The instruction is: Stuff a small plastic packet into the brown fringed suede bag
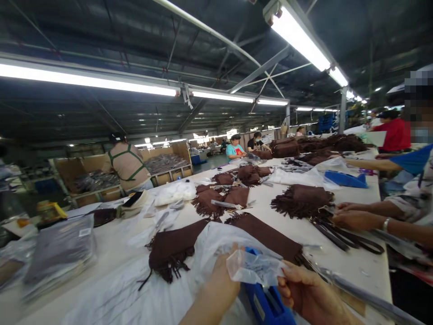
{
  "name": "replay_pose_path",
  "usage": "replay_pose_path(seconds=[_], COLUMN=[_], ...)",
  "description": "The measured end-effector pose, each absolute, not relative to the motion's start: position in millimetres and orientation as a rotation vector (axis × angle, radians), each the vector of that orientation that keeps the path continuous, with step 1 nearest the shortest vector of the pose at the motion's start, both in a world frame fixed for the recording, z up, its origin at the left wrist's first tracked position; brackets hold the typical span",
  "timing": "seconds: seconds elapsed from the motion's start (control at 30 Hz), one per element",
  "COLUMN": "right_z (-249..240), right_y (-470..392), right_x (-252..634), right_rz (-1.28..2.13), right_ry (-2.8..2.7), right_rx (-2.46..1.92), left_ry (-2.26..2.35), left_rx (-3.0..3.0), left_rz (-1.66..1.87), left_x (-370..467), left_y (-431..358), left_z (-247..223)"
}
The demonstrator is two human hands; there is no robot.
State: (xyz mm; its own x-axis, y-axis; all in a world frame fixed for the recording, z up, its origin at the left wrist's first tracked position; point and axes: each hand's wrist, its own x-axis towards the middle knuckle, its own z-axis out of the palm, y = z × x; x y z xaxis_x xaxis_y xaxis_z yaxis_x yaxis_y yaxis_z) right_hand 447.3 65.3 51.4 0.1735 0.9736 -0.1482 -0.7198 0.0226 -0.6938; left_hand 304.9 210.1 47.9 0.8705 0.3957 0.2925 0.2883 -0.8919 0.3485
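Observation:
A small clear plastic bag (255, 267) is stretched between my two hands. My right hand (301, 286) pinches its right edge with thumb and fingers. My left hand (225, 271) is at the bag's left side, its fingers partly hidden behind the plastic. Beneath the bag stands a blue tape dispenser (267, 302), partly covered. White translucent plastic (209, 241) lies behind and beside my left hand. Two dark brown fringed pieces lie just beyond, one at the left (177, 246) and one at the right (269, 234).
Packed grey goods in plastic (61, 250) lie on the white table (115, 253) at the left. More brown fringed pieces (301, 201) are spread further back. At the right, another person's hands (355, 219) hold brown straps. A second blue dispenser (345, 178) sits behind.

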Motion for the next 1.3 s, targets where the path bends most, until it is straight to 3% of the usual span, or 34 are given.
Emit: replay_pose_path(seconds=[0.2,0.3,0.47,0.6,0.77,0.87,0.97,1.3], right_z=[50,45,36,29,29,29,23,20], right_y=[50,47,48,56,63,67,72,79], right_x=[414,383,326,283,224,199,191,179], right_rz=[1.47,1.56,1.667,1.293,0.984,1.048,1.255,1.265], right_ry=[-0.506,-0.531,-0.796,-1.11,-1.554,-1.76,-1.706,-1.264], right_rx=[-0.74,-0.804,-0.993,-1.306,-1.362,-1.306,-1.284,-1.385], left_ry=[0.676,0.634,0.913,1.118,1.337,1.375,1.39,1.303], left_rx=[1.185,0.827,0.866,1.038,1.198,1.237,1.22,0.986], left_rz=[0.418,0.441,0.666,0.793,0.81,0.787,0.768,0.882], left_x=[230,195,141,90,40,22,4,-16], left_y=[159,137,106,90,76,72,70,73], left_z=[64,63,64,67,64,63,61,41])
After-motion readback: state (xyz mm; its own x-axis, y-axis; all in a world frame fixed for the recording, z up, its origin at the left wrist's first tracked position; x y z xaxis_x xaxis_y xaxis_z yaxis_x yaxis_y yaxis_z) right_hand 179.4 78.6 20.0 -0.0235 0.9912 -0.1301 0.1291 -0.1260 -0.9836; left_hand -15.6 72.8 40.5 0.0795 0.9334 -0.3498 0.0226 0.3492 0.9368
